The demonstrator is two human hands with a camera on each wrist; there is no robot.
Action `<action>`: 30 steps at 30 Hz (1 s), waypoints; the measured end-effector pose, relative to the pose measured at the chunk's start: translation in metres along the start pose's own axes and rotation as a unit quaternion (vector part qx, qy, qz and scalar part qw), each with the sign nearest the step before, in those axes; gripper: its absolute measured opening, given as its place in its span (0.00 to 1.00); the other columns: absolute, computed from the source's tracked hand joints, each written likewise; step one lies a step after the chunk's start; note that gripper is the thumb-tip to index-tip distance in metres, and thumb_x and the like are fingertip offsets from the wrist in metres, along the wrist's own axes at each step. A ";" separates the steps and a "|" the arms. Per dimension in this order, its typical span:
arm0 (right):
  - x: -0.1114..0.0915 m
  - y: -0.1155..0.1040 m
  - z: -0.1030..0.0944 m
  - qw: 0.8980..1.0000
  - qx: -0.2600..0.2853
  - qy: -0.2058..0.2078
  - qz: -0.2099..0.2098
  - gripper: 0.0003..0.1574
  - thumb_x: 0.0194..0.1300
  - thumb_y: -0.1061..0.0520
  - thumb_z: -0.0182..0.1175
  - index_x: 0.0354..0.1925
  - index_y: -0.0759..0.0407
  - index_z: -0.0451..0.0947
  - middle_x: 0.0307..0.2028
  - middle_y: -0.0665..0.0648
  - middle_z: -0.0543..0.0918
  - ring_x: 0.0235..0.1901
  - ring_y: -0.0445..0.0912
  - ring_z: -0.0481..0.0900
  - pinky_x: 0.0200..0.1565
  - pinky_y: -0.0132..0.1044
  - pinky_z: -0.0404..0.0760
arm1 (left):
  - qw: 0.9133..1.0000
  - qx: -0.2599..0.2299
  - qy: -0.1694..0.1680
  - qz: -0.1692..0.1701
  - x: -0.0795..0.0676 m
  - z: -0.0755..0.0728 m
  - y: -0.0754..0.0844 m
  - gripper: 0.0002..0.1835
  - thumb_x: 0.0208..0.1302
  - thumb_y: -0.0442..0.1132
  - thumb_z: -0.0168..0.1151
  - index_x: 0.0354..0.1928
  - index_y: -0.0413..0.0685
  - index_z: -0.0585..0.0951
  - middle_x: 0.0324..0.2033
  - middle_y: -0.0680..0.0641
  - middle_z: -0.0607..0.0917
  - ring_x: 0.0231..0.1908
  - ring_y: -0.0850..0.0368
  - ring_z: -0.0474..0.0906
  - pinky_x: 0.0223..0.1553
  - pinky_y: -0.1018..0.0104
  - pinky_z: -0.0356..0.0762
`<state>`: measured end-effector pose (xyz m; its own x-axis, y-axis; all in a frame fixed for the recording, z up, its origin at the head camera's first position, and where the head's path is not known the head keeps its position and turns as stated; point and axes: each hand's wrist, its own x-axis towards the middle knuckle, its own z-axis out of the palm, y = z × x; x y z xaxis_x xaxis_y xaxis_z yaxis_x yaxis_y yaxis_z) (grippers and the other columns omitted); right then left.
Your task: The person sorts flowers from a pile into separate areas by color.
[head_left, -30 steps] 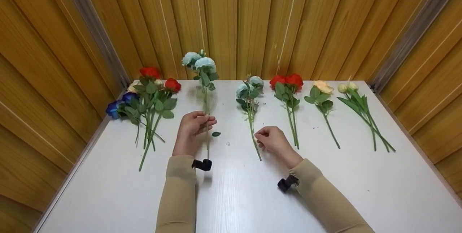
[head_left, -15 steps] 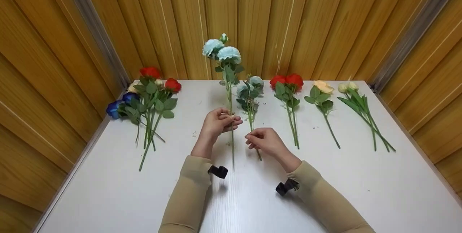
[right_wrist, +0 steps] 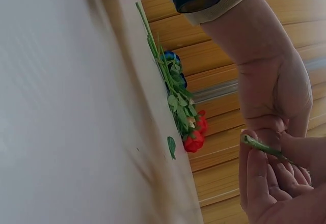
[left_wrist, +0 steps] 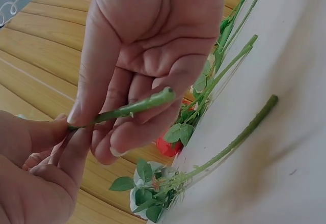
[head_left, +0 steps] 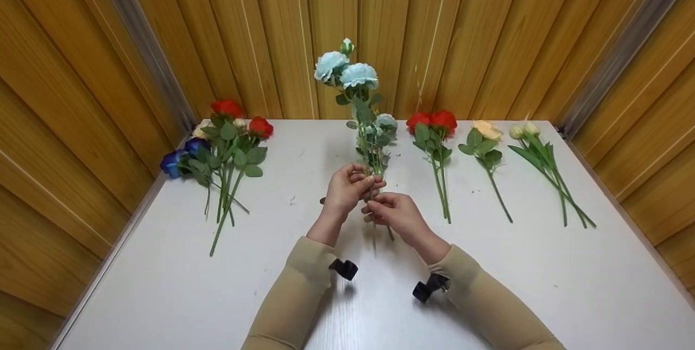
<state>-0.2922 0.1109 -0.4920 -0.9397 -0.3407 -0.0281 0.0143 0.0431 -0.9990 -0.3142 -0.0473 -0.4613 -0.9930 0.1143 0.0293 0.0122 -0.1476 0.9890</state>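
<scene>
My left hand [head_left: 343, 190] pinches the stem of a light blue flower [head_left: 358, 75], which stands upright with two full blooms and a white bud on top. Just below it, my right hand [head_left: 399, 211] has thumb and fingertips on the same stem. In the left wrist view the stem's cut end [left_wrist: 158, 98] sticks out past the pinching fingers, toward the camera. A second light blue flower [head_left: 386, 121] lies on the table behind the hands, partly covered by the held one; its stem [left_wrist: 244, 135] shows bare in the left wrist view.
To the left lies a mixed bunch with red roses [head_left: 226, 107] and blue roses [head_left: 172, 163]. On the right are red roses [head_left: 442, 121], a peach rose [head_left: 487, 130] and white tulips [head_left: 531, 129]. A loose leaf [right_wrist: 171, 147] rests on the white table [head_left: 190, 296], backed by wooden panels [head_left: 380, 2].
My left hand has carried the light blue flower rightward and raised it, over to the right hand. The right hand has shifted slightly left and met the stem.
</scene>
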 end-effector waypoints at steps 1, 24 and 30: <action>0.000 0.000 0.000 1.000 0.004 0.007 0.003 0.17 0.75 0.63 0.60 0.51 0.80 0.77 0.33 0.51 0.90 0.32 0.39 0.89 0.42 0.35 0.90 | 1.000 -0.002 0.003 0.003 0.000 0.001 -0.001 0.08 0.71 0.25 0.60 0.48 0.36 0.75 0.44 0.33 0.90 0.43 0.48 0.92 0.43 0.62 0.90; 0.009 0.005 -0.025 0.998 -0.021 0.040 0.046 0.09 0.74 0.69 0.57 0.48 0.76 0.77 0.30 0.52 0.87 0.30 0.40 0.88 0.37 0.31 0.89 | 0.991 0.098 0.089 -0.037 0.010 -0.043 0.008 0.14 0.74 0.35 0.62 0.57 0.38 0.80 0.45 0.37 0.90 0.45 0.49 0.91 0.48 0.61 0.89; 0.015 0.009 -0.042 0.996 -0.029 0.048 0.068 0.08 0.75 0.68 0.56 0.48 0.75 0.76 0.29 0.51 0.88 0.29 0.39 0.88 0.32 0.27 0.85 | 0.985 0.074 0.152 -0.045 0.013 -0.076 0.016 0.14 0.74 0.36 0.62 0.57 0.39 0.80 0.47 0.38 0.90 0.45 0.50 0.90 0.51 0.60 0.88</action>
<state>-0.3202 0.1461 -0.5004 -0.9589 -0.2373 -0.1558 0.1255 0.1378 -0.9825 -0.3356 -0.1229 -0.4567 -0.9796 -0.1832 -0.0824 -0.0831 -0.0038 0.9965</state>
